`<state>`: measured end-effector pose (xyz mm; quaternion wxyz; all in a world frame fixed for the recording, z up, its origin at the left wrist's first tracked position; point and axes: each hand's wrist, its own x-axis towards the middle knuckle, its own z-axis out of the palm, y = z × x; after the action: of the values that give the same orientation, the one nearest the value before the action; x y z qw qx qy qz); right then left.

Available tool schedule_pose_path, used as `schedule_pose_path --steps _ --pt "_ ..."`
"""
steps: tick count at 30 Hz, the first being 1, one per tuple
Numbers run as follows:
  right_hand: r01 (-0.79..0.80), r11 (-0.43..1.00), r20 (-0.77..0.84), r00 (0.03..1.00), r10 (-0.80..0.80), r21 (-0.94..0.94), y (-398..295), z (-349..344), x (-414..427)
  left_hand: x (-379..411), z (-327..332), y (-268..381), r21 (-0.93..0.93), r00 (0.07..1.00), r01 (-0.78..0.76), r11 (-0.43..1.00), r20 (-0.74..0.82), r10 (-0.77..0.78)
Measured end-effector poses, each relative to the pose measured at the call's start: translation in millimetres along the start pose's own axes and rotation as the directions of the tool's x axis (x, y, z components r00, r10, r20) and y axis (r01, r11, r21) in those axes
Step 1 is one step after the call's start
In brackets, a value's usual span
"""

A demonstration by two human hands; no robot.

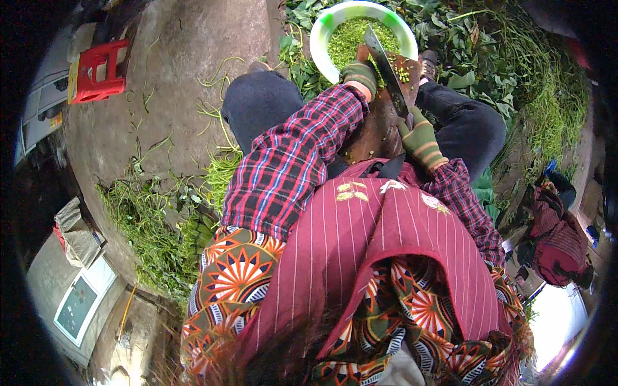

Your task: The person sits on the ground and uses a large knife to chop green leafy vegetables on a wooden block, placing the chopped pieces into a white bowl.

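My right hand [420, 140], in a striped green and orange knitted glove, grips the handle of a large knife [390, 75]. The blade points away from me over a brown wooden board [369, 137] lying between my legs. My left hand [361, 77], gloved alike, rests at the board's far left edge beside the blade; what its fingers hold, if anything, is hidden. Chopped green pieces [401, 75] lie on the board. Beyond its far end stands a white and green basin [321, 46], which holds many finely chopped green pieces [359, 34].
Leafy green stems [463, 58] are heaped beyond the basin and to the right. More cut greens [149, 231] lie on the floor at the left. A red plastic stool [101, 72] stands at the upper left. A maroon striped cloth [560, 241] lies at the right.
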<state>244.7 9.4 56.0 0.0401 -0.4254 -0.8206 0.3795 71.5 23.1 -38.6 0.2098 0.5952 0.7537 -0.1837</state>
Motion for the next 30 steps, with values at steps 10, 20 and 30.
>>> schedule_pose_path --steps 10,20,30 --pt "0.045 0.992 -0.009 0.999 -0.044 0.118 22 25 54 -19 -31 -13 -0.034 0.991 -0.112 0.993 0.07 0.114" --pt "0.015 0.996 0.024 1.0 -0.018 0.093 -3 -13 23 -21 -27 -12 -0.063 0.997 -0.049 0.997 -0.066 0.044" --pt "-0.015 0.997 0.12 0.993 0.006 0.07 9 -8 25 -28 -37 -11 -0.084 0.999 -0.023 0.996 0.023 0.025"
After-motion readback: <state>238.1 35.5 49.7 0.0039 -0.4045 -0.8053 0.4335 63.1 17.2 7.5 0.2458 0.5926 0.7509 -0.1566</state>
